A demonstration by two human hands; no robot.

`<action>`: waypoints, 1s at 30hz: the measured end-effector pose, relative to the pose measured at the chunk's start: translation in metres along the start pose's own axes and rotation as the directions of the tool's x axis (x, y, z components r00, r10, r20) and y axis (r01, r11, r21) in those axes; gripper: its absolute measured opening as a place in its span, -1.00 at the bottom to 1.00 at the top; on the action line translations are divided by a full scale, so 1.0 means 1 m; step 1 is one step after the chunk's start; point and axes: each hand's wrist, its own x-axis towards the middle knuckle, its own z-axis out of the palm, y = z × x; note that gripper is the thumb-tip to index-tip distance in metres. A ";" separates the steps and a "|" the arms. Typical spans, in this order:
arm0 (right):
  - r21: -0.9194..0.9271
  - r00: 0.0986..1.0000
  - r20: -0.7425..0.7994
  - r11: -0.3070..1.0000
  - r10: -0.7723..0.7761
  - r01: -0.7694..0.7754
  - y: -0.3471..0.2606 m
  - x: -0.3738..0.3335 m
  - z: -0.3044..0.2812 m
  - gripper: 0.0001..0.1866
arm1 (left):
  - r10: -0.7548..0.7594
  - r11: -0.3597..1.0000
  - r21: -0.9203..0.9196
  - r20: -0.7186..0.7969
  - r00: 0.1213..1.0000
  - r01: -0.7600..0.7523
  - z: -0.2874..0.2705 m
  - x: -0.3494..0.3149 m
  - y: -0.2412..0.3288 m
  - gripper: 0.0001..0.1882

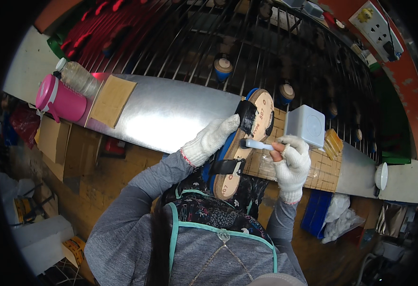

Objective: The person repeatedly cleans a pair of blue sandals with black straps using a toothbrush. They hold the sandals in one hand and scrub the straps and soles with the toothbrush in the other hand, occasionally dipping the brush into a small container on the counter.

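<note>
My left hand (pixel 214 138), in a white knit glove, grips the side of a sandal upper on a blue shoe last (pixel 238 155). Its tan insole board faces up, and black straps fold over the edges at the front and the back. In my right hand (pixel 292 167), also gloved but with bare fingertips showing, is a small brush (pixel 260 145) with a whitish handle. The dark bristles touch, or lie just over, the middle of the insole board. Part of the last's left side is hidden behind my left hand.
A metal bench (pixel 171 109) runs across, with a gridded board (pixel 314 171) on it. Right of the last stand a pale plastic container (pixel 305 125) and a yellowish block (pixel 333 144). A pink jug (pixel 62 99) sits left. Beyond, a rack of bars (pixel 194 52) carries other lasts.
</note>
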 end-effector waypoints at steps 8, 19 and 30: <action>0.113 0.939 -0.008 0.933 0.344 -0.341 -0.013 -0.023 0.013 -0.83 | -0.065 0.992 -0.117 -0.143 0.988 0.048 0.016 -0.003 0.011 -0.13; -0.164 0.981 -0.167 0.978 0.100 -0.128 -0.025 -0.013 0.024 -0.82 | 0.088 0.996 0.049 -0.155 0.984 -0.081 0.012 -0.010 0.010 -0.19; -0.096 0.992 -0.075 0.990 0.098 -0.105 -0.020 -0.019 0.023 -0.79 | 0.046 0.998 0.050 -0.147 0.988 -0.039 0.001 -0.005 0.014 -0.19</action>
